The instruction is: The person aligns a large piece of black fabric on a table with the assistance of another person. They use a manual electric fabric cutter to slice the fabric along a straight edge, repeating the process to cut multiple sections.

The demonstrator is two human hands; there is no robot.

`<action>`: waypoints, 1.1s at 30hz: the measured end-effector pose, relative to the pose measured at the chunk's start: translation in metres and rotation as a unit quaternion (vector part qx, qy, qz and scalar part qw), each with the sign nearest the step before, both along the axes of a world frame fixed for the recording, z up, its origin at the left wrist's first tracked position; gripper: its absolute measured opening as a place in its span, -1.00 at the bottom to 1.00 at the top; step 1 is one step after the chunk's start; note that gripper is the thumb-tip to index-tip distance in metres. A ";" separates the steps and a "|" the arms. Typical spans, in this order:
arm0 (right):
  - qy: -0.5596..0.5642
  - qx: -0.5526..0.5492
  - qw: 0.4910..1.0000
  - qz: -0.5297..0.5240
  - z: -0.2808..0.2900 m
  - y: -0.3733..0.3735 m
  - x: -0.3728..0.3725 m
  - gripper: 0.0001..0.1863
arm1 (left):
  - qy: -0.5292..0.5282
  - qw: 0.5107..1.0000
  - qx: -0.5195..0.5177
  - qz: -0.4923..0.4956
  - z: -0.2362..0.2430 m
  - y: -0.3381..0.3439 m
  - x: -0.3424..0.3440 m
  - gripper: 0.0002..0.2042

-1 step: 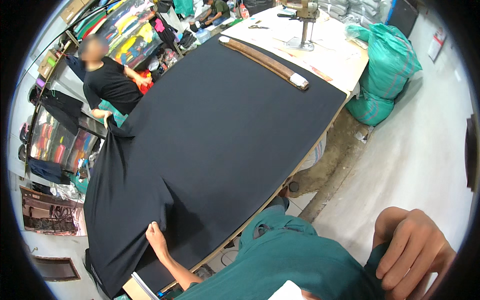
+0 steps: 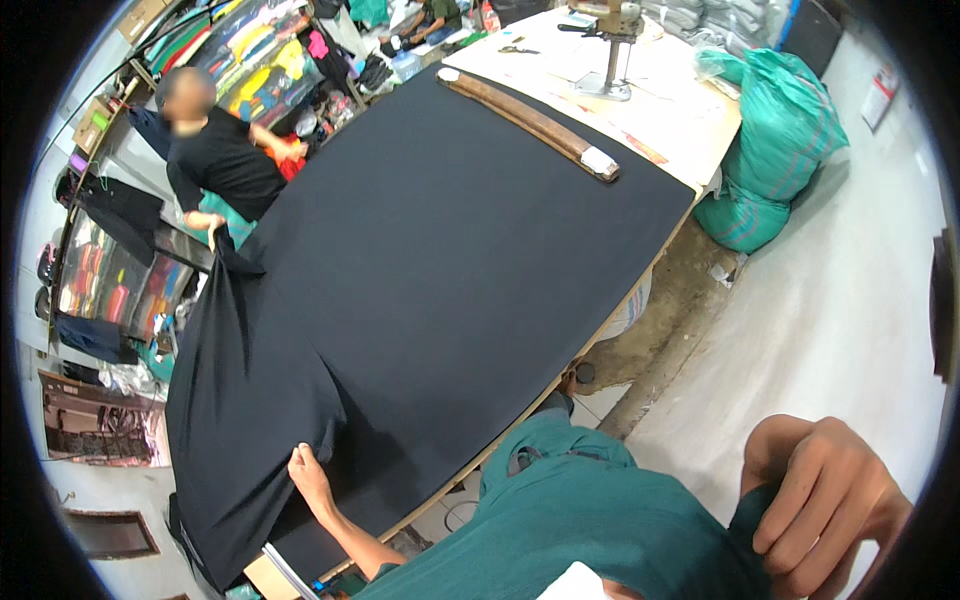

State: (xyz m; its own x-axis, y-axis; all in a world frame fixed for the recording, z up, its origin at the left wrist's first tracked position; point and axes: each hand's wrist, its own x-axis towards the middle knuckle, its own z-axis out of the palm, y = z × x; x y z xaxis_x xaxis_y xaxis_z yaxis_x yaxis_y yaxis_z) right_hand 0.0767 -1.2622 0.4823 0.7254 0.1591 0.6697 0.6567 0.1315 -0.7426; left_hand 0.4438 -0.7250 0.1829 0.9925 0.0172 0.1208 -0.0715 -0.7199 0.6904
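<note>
A large sheet of black fabric (image 2: pixel 440 230) covers most of the table, its near left part lifted in folds. My left hand (image 2: pixel 311 478) is closed in a pinch on the fabric's edge at the near left. At the lower right, close to the camera, my right hand (image 2: pixel 830 505) is raised with its fingers curled, beside the dark green cloth of my shirt (image 2: pixel 610 510). Whether anything sits in those fingers is hidden. Across the table a co-worker (image 2: pixel 225 160) in a black top grips the fabric's far left edge with one hand.
A long brown bar (image 2: pixel 530 122) with pale wrapped ends lies across the fabric's far side. Beyond it stands a cutting machine (image 2: pixel 605 70) on the pale tabletop. Green sacks (image 2: pixel 780 140) lean at the table's right end. Shelves of colourful cloth (image 2: pixel 265 70) line the left.
</note>
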 end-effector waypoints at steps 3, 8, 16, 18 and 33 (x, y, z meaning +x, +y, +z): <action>-0.092 0.151 0.979 -0.100 -0.023 -0.065 0.017 -0.92 | -0.030 0.997 -0.012 0.071 -0.001 -0.053 0.001 -0.58; 0.049 0.258 0.901 -0.345 -0.136 -0.223 0.165 -0.87 | -0.023 0.994 -0.094 0.051 0.008 -0.177 -0.029 -0.64; 0.361 -0.467 0.585 -0.557 -0.432 -0.402 0.361 -0.23 | 0.106 0.967 -0.195 -0.126 -0.007 -0.527 -0.117 -0.58; 0.366 -0.510 0.587 -0.511 -0.450 -0.415 0.365 -0.08 | 0.091 0.967 -0.194 -0.137 -0.016 -0.617 -0.135 -0.59; 0.337 -0.369 0.741 -0.449 -0.452 -0.622 0.330 -0.04 | 0.095 0.976 -0.184 0.061 -0.052 -0.749 -0.138 -0.56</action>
State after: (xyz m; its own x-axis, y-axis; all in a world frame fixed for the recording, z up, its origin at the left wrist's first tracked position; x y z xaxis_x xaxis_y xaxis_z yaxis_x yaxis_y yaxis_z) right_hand 0.4064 -1.8845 0.0304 0.8908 -0.4477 0.0776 -0.3195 -0.7387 -0.5936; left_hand 0.3063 -1.4744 0.1307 0.9843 0.1438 -0.1021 0.1536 -0.4149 0.8968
